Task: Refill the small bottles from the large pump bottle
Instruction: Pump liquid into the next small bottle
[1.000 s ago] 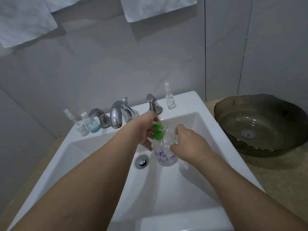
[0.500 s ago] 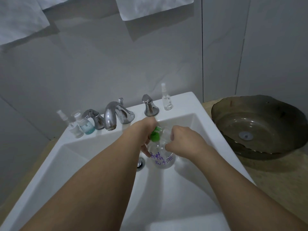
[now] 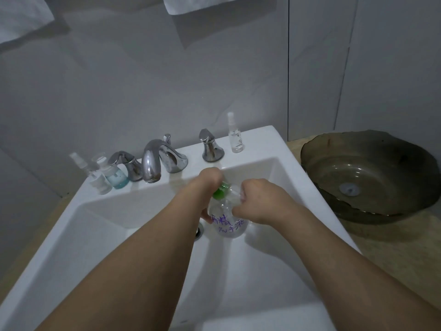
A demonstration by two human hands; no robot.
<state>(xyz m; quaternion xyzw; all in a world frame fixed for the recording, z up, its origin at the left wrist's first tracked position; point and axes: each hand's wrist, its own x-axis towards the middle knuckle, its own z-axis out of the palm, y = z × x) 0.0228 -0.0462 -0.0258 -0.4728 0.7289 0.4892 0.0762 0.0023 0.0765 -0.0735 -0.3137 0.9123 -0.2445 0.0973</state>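
A large clear pump bottle (image 3: 229, 223) with purple handwriting and a green pump head (image 3: 220, 190) stands in the white sink basin (image 3: 133, 235). My left hand (image 3: 207, 185) grips the bottle around its pump and neck. My right hand (image 3: 257, 201) holds a small clear bottle (image 3: 235, 190) close against the pump's nozzle; most of that bottle is hidden by my fingers. On the sink's back ledge stand a small spray bottle (image 3: 235, 134) at the right and, at the left, a clear spray bottle (image 3: 96, 176) and a small bottle with blue liquid (image 3: 114, 175).
A chrome faucet (image 3: 155, 161) with two handles (image 3: 211, 146) sits on the back ledge. A dark glass vessel basin (image 3: 367, 175) rests on the beige counter at the right. The drain (image 3: 199, 231) lies just left of the pump bottle. White towels (image 3: 21, 15) hang above.
Both hands stay on the pump bottle and small bottle. My left hand has closed further over the green pump head, covering more of it. The view has drifted slightly.
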